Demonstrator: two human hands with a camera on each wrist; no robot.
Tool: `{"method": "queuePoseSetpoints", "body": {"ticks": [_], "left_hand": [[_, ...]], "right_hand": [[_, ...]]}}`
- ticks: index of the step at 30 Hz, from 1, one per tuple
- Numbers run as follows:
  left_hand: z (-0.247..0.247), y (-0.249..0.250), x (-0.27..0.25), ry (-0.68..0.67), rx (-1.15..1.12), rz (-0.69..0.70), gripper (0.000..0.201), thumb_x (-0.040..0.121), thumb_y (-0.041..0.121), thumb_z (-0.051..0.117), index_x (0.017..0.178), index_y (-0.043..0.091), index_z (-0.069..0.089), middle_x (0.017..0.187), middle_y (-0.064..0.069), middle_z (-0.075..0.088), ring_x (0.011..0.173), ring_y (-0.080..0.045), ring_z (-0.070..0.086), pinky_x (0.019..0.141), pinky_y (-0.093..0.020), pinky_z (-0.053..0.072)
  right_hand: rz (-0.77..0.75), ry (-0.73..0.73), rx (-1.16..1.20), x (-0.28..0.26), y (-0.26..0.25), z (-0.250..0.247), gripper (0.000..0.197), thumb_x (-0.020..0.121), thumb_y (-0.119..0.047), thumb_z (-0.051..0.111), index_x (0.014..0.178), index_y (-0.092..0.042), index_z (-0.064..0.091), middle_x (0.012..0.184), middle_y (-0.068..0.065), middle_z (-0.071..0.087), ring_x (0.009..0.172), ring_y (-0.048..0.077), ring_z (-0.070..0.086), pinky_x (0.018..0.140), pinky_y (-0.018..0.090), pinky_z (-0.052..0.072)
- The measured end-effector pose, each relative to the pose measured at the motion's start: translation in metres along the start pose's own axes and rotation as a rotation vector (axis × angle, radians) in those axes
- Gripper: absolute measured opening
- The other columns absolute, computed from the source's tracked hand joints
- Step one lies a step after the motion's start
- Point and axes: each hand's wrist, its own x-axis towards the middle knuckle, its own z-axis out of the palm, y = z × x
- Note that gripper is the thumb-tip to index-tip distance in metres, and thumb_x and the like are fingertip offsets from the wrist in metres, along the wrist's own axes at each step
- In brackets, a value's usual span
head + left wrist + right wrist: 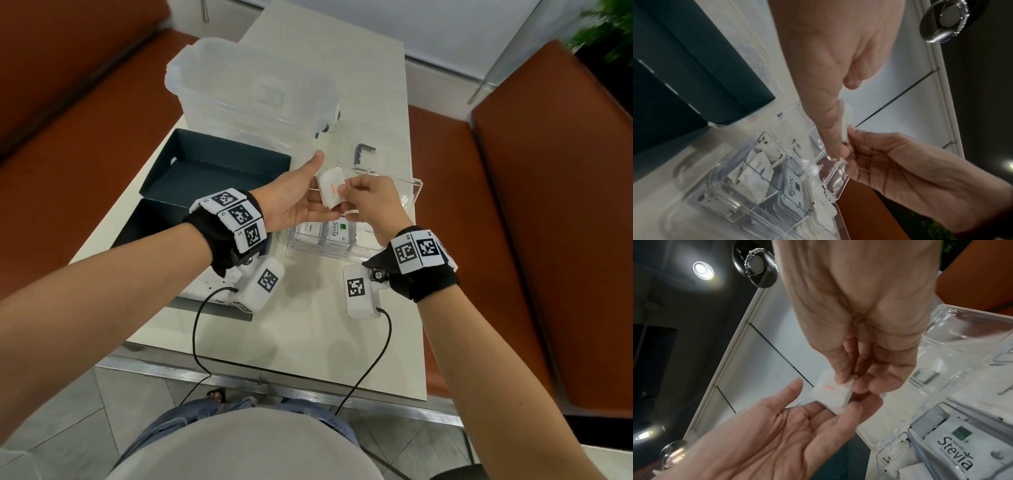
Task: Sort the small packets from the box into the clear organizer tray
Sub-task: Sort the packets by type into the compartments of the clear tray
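Observation:
A small stack of white packets (329,190) with red print lies on the straight fingers of my left hand (308,202), palm up and thumb spread away. My right hand (359,197) pinches the stack's right edge between thumb and fingers. Both hands hover above the clear organizer tray (416,192), whose compartments hold Stevia packets (337,229) and other white packets. The right wrist view shows the packets (830,392) at the fingertips of my left hand (777,426), pinched by my right hand (859,337). The dark teal box (212,164) lies open to the left.
A large clear plastic bin (250,85) stands behind the box. A small grey bracket (363,152) lies on the white table (308,325) beyond the tray. Brown benches (513,240) flank the table. Black cables hang over the near edge.

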Motion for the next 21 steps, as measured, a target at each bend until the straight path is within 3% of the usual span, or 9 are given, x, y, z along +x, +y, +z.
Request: {"method": "queuePoseSetpoints", "body": {"ticks": [4,8,11,15,18,21], "left_hand": [[0.004,-0.008,0.004,0.059,0.159,0.138,0.034,0.105,0.023,0.042,0.129,0.003,0.056,0.116,-0.018,0.067,0.088,-0.02,0.066,0.084,-0.03,0.056],[0.016,-0.018,0.01,0.117,0.269,0.222,0.031,0.103,0.005,0.04,0.13,-0.003,0.054,0.119,-0.021,0.063,0.093,-0.02,0.064,0.081,-0.027,0.057],[0.026,-0.019,0.015,0.144,0.29,0.236,0.03,0.101,0.0,0.043,0.127,-0.005,0.055,0.12,-0.023,0.063,0.104,-0.028,0.066,0.083,-0.03,0.058],[0.039,-0.018,0.021,0.164,0.297,0.235,0.029,0.098,-0.005,0.047,0.125,-0.005,0.058,0.12,-0.023,0.062,0.107,-0.032,0.065,0.078,-0.031,0.06],[0.052,-0.017,0.027,0.161,0.335,0.246,0.027,0.097,-0.006,0.048,0.122,-0.005,0.06,0.118,-0.025,0.062,0.097,-0.029,0.065,0.073,-0.03,0.06],[0.068,-0.018,0.034,0.152,0.378,0.258,0.026,0.097,-0.005,0.049,0.119,-0.006,0.062,0.115,-0.024,0.063,0.088,-0.024,0.063,0.078,-0.035,0.06]], "right_hand": [[0.003,0.141,0.017,0.002,0.008,-0.007,0.013,0.093,-0.005,0.056,0.101,-0.002,0.066,0.076,0.005,0.063,0.06,0.01,0.058,0.057,0.023,0.05],[-0.042,0.166,-0.08,0.0,0.016,-0.006,0.023,0.094,-0.005,0.055,0.114,-0.001,0.066,0.083,0.008,0.066,0.064,0.012,0.06,0.073,0.03,0.059],[-0.071,0.168,-0.091,-0.002,0.022,-0.01,0.024,0.094,-0.005,0.055,0.114,0.0,0.066,0.076,0.005,0.065,0.065,0.013,0.061,0.076,0.031,0.059],[-0.043,0.145,-0.114,-0.003,0.028,-0.034,0.02,0.093,-0.009,0.057,0.107,-0.004,0.07,0.072,-0.003,0.066,0.061,0.005,0.062,0.063,0.021,0.057],[-0.008,0.166,-0.064,0.001,0.029,-0.059,0.019,0.092,-0.01,0.055,0.102,-0.007,0.071,0.078,0.0,0.068,0.065,0.008,0.061,0.059,0.02,0.053],[0.0,0.167,-0.046,0.005,0.03,-0.077,0.018,0.094,-0.011,0.055,0.1,-0.005,0.071,0.079,0.003,0.067,0.065,0.009,0.061,0.061,0.021,0.054]]}}
